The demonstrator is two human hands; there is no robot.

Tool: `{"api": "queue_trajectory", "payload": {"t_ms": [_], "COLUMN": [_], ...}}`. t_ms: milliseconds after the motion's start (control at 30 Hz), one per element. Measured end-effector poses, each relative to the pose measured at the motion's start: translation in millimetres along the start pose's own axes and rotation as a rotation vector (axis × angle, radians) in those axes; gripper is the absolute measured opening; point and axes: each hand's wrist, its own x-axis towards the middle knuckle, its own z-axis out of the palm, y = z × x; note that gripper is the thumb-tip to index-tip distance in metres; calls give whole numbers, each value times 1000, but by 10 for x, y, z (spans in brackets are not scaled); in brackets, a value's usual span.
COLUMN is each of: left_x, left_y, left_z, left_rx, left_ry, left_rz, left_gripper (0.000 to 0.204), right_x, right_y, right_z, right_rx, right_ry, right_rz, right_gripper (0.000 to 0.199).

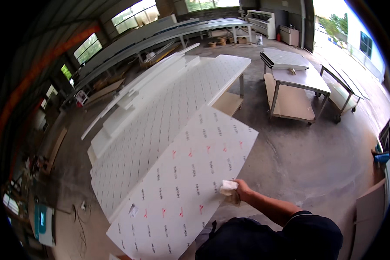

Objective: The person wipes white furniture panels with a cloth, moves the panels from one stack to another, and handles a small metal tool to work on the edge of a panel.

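Workshop, concrete floor (299, 160). One long table (169, 112) under white panels. Top panel (182, 182) tilted. Right hand (240, 190) grips white cloth (228, 187) on panel edge. Two carts (294, 86) beyond table. Left hand unseen.

A small pale sticker (133, 210) sits on the near white printed panel (182, 182).

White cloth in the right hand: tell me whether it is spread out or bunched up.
Bunched up. The cloth forms a crumpled wad under the right hand.
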Motion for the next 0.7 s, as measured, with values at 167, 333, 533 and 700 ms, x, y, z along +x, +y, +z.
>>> {"api": "queue_trajectory", "payload": {"t_ms": [167, 333, 533, 700], "left_x": [1414, 2252, 2491, 3214], "left_y": [-161, -292, -1233, -241], "left_z": [452, 1044, 1790, 1657], "left_rx": [-1033, -1265, -1176, -980], "left_ry": [-193, -468, -491, -484], "left_rz": [-1237, -1282, -1123, -1331], "left_gripper": [69, 71, 70, 66], "right_x": [1232, 2211, 2472, 2890], "right_y": [191, 259, 268, 425], "right_z": [786, 1604, 2299, 2275], "right_rx": [-180, -153, -58, -36], "right_ry": [-64, 92, 89, 201], "right_rz": [24, -17, 213, 282], "right_gripper": [37, 31, 32, 31]}}
